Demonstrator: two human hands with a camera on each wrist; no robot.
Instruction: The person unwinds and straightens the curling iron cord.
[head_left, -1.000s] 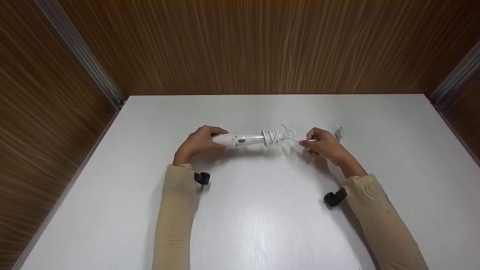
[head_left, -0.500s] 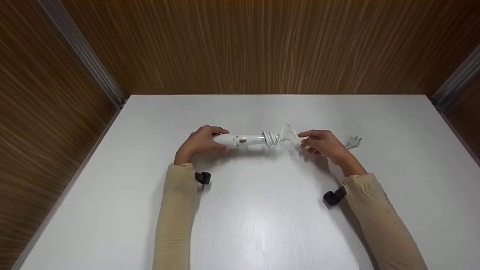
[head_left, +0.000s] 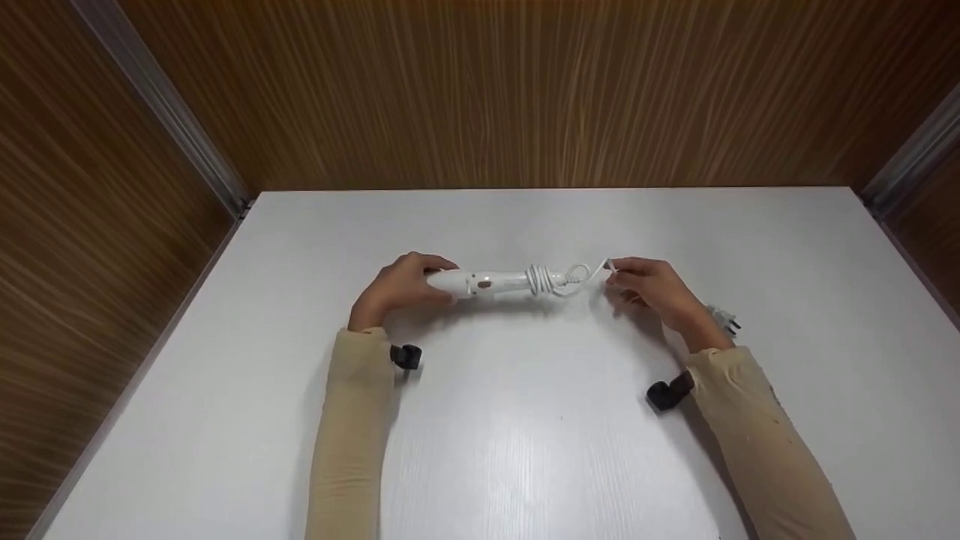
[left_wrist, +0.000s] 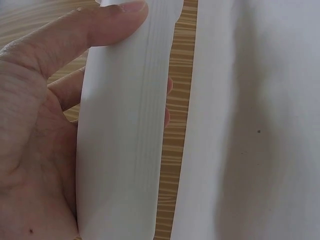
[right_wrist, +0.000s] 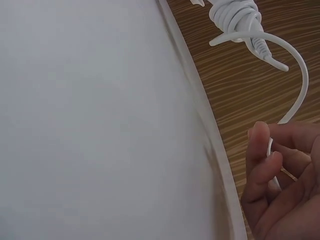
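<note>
**Cord pulled taut off the white appliance**

While the left hand (head_left: pixel 401 289) grips the blunt end of the white appliance (head_left: pixel 491 281), fingers and thumb curled round its body, the appliance hangs level just above the white table (head_left: pixel 525 420), pointing toward the right hand (head_left: pixel 649 289). Left wrist view: thumb lies along the top of the barrel, fingers wrap behind. The cord (head_left: pixel 574 274) is wound in a few turns round the far end of the appliance, one loose loop leading off to the right hand. Right hand pinches the cord between thumb and fingertips (right_wrist: pixel 260 145), other fingers curled. Both forearms in tan sleeves angle inward, wrists raised. The plug (head_left: pixel 724 319) lies on the table just beside the right wrist.

Versus half a second ago: plug was farther back and right, now nearer the wrist; fewer loose loops, cord straighter. Left hand unchanged.
</note>
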